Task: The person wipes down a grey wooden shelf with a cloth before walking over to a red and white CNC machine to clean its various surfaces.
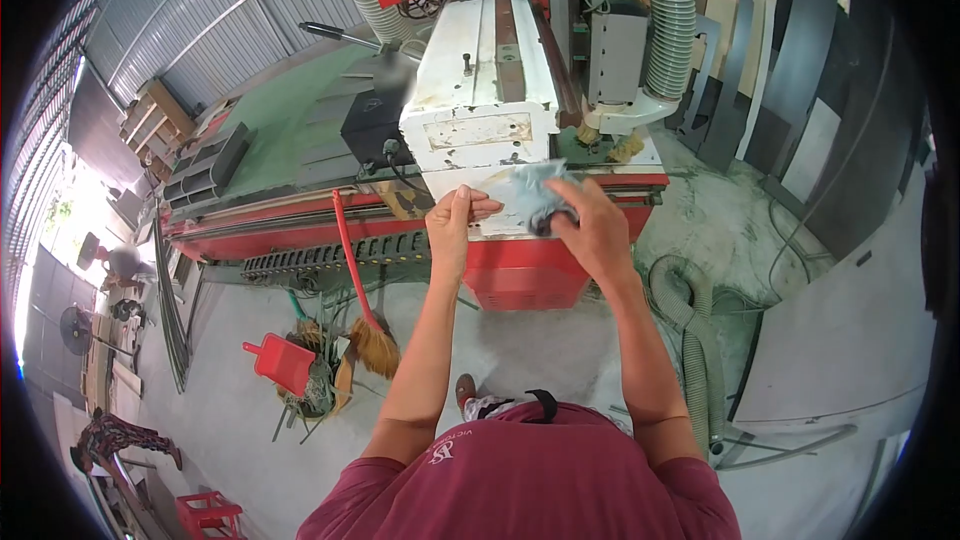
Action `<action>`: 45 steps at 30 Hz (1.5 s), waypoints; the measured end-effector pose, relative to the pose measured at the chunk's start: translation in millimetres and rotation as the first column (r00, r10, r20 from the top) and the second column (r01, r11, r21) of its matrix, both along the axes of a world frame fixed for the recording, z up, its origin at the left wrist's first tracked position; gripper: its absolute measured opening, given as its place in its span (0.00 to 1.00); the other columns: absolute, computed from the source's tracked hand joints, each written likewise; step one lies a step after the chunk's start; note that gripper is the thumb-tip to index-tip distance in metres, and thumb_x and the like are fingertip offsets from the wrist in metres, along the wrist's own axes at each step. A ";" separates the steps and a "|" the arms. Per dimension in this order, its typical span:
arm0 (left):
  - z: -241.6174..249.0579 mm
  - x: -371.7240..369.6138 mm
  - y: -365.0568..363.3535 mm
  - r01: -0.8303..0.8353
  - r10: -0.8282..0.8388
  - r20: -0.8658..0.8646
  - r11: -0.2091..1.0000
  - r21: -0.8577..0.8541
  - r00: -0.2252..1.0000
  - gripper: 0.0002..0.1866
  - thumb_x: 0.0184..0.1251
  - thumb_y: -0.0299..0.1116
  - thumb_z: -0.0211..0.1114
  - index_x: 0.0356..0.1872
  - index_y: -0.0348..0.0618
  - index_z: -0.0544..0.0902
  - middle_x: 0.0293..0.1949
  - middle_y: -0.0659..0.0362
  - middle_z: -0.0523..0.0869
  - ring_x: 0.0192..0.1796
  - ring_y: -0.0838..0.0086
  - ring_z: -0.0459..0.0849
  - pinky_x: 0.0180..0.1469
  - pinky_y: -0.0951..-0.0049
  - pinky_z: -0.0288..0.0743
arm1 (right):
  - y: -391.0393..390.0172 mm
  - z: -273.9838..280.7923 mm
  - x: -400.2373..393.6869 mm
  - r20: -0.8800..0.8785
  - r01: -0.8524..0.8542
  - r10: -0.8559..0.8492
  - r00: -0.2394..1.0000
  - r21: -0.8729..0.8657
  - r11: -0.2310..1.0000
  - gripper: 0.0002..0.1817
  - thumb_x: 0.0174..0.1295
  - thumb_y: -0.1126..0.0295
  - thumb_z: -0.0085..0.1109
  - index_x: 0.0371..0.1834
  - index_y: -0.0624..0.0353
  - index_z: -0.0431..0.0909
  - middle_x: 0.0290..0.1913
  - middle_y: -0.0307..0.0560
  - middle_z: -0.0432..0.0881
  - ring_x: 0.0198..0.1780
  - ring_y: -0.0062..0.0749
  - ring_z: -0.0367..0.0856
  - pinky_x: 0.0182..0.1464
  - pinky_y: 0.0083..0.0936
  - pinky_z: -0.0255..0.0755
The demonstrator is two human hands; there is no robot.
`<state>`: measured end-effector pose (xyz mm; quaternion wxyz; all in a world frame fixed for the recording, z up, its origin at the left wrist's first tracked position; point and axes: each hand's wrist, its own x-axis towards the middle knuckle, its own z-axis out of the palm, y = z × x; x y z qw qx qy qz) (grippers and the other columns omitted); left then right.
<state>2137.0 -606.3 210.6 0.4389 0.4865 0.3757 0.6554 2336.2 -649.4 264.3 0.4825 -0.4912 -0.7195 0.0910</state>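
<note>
A light-blue cloth [535, 190] is bunched in my right hand [597, 230], whose fingers close round it. It lies in front of the white end of the machine's beam [430, 162], and its edges are smeared by motion. A small dark patch shows under the cloth near my thumb. My left hand [460, 222] is to the left of the cloth, thumb and fingers pressed together in a pinch. What the pinch holds, if anything, I cannot make out against the white surface.
The red machine base [525, 275] stands before me, with a green bed [270, 90] at left. A red-handled broom [375, 345] and a red dustpan [284, 364] are on the floor. A ribbed hose [695, 360] coils at right. Another person [125, 440] is far left.
</note>
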 end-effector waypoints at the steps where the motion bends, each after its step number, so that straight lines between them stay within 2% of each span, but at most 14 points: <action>1: 0.1 -0.5 -0.2 -0.006 0.006 0.002 1.000 0.007 1.000 0.20 0.75 0.41 0.49 0.34 0.32 0.81 0.29 0.51 0.87 0.34 0.72 0.86 0.39 0.76 0.77 | 0.4 -3.2 -1.1 0.088 -0.004 0.009 0.996 -0.058 0.998 0.24 0.49 0.72 0.61 0.53 0.46 0.76 0.37 0.48 0.75 0.35 0.46 0.78 0.37 0.38 0.73; 9: -0.7 -3.2 -1.6 0.040 -0.040 0.033 0.999 0.000 0.999 0.19 0.74 0.40 0.51 0.35 0.34 0.81 0.31 0.52 0.87 0.35 0.73 0.86 0.40 0.77 0.76 | 7.8 50.6 -42.4 -0.118 0.156 -0.130 0.985 0.258 0.954 0.19 0.50 0.72 0.59 0.49 0.54 0.78 0.36 0.48 0.77 0.32 0.42 0.79 0.32 0.33 0.74; 13: -15.1 -11.3 2.4 0.027 -0.027 -0.007 0.999 0.037 1.000 0.17 0.74 0.39 0.51 0.36 0.34 0.81 0.28 0.55 0.86 0.34 0.73 0.86 0.42 0.76 0.77 | 11.8 61.6 -91.1 -0.088 0.018 0.002 0.996 0.227 0.974 0.19 0.52 0.71 0.58 0.49 0.55 0.78 0.38 0.51 0.78 0.37 0.46 0.80 0.38 0.35 0.74; 16: -42.0 -19.7 15.3 -0.173 0.174 -0.329 0.984 0.030 0.928 0.15 0.73 0.37 0.52 0.36 0.35 0.80 0.26 0.59 0.84 0.33 0.74 0.85 0.43 0.75 0.78 | 12.6 65.4 -123.7 -0.036 -0.072 0.079 0.996 0.170 0.983 0.19 0.53 0.68 0.58 0.50 0.53 0.78 0.40 0.50 0.78 0.38 0.47 0.80 0.39 0.35 0.74; 20: -39.2 -16.1 20.3 -0.085 0.088 0.217 0.996 -0.025 0.972 0.14 0.73 0.37 0.53 0.36 0.35 0.80 0.25 0.59 0.83 0.32 0.74 0.84 0.44 0.75 0.79 | 2.8 59.0 -123.3 0.073 -0.300 0.303 0.950 -0.056 0.952 0.19 0.55 0.66 0.56 0.51 0.52 0.77 0.43 0.52 0.78 0.41 0.49 0.80 0.42 0.38 0.73; 24: -29.4 -0.8 10.2 0.005 0.048 0.721 0.997 -0.072 0.691 0.14 0.73 0.36 0.53 0.36 0.35 0.80 0.25 0.60 0.83 0.32 0.74 0.84 0.44 0.74 0.79 | -20.8 42.0 -77.3 -0.040 -0.411 0.413 0.910 0.052 0.910 0.21 0.51 0.71 0.57 0.52 0.54 0.76 0.40 0.53 0.77 0.42 0.48 0.78 0.41 0.35 0.72; 25: -14.8 6.6 -0.4 -0.225 0.194 0.128 0.923 0.311 0.973 0.15 0.73 0.37 0.53 0.38 0.35 0.80 0.27 0.58 0.84 0.32 0.72 0.84 0.43 0.74 0.80 | -23.4 39.2 -59.8 -0.063 -0.401 0.402 0.913 0.030 0.916 0.22 0.50 0.73 0.56 0.52 0.54 0.76 0.40 0.51 0.76 0.41 0.44 0.78 0.42 0.31 0.72; 28: -9.0 -8.0 2.3 -0.045 0.048 -0.111 0.999 0.026 0.993 0.17 0.74 0.39 0.52 0.38 0.33 0.80 0.29 0.55 0.85 0.33 0.69 0.85 0.43 0.73 0.80 | -20.2 13.8 -6.3 -0.307 -0.322 0.318 0.897 0.038 0.946 0.20 0.52 0.73 0.53 0.51 0.61 0.75 0.41 0.49 0.76 0.45 0.37 0.77 0.50 0.27 0.70; 29: 1.8 -0.1 -2.7 0.035 -0.036 0.027 0.999 0.039 0.999 0.18 0.75 0.40 0.51 0.37 0.32 0.80 0.30 0.52 0.86 0.34 0.68 0.86 0.42 0.73 0.80 | -11.3 0.1 8.3 -0.441 -0.264 0.241 0.865 0.007 0.964 0.20 0.54 0.74 0.52 0.52 0.62 0.75 0.42 0.46 0.76 0.45 0.32 0.76 0.50 0.24 0.68; 34: 9.9 15.5 -13.2 -0.037 0.040 -0.072 0.998 0.045 0.997 0.17 0.75 0.37 0.50 0.37 0.30 0.80 0.32 0.50 0.86 0.37 0.68 0.86 0.41 0.74 0.78 | 22.0 -39.9 52.4 -0.820 -0.125 -0.083 0.566 -0.185 0.975 0.21 0.58 0.72 0.51 0.55 0.66 0.73 0.47 0.41 0.78 0.48 0.25 0.73 0.53 0.20 0.65; 36: 18.5 27.2 -20.4 -0.286 0.422 -0.343 0.880 0.380 0.839 0.15 0.71 0.36 0.54 0.44 0.31 0.79 0.46 0.45 0.82 0.51 0.62 0.82 0.52 0.68 0.75 | 28.5 -47.7 51.8 -0.845 -0.164 0.044 0.532 -0.051 0.985 0.22 0.57 0.72 0.52 0.57 0.67 0.72 0.51 0.42 0.77 0.50 0.24 0.72 0.54 0.20 0.65; 37: 26.0 32.7 -22.0 -0.269 0.406 -0.361 0.887 0.374 0.839 0.15 0.71 0.36 0.54 0.44 0.31 0.79 0.46 0.45 0.82 0.51 0.62 0.82 0.52 0.68 0.75 | 32.1 -49.3 48.1 -0.854 -0.173 0.038 0.519 -0.061 0.983 0.23 0.57 0.72 0.52 0.57 0.68 0.72 0.51 0.46 0.78 0.51 0.26 0.74 0.56 0.20 0.64; 39: 40.4 43.9 -18.2 -0.184 0.702 -0.329 0.548 0.816 0.631 0.21 0.67 0.38 0.58 0.55 0.35 0.75 0.64 0.42 0.68 0.67 0.53 0.67 0.64 0.57 0.62 | 45.1 -46.2 39.5 -0.799 -0.139 -0.006 0.601 -0.111 0.984 0.23 0.58 0.72 0.51 0.57 0.68 0.72 0.51 0.49 0.78 0.52 0.29 0.74 0.56 0.21 0.64; 45: 40.4 56.7 18.1 -0.102 0.784 -0.462 0.545 0.832 0.416 0.37 0.61 0.48 0.63 0.68 0.40 0.62 0.73 0.41 0.49 0.75 0.43 0.42 0.71 0.43 0.34 | 66.4 -21.5 10.9 -0.749 -0.239 0.154 0.645 -0.006 0.971 0.22 0.58 0.75 0.48 0.58 0.65 0.72 0.54 0.53 0.76 0.57 0.36 0.74 0.58 0.25 0.65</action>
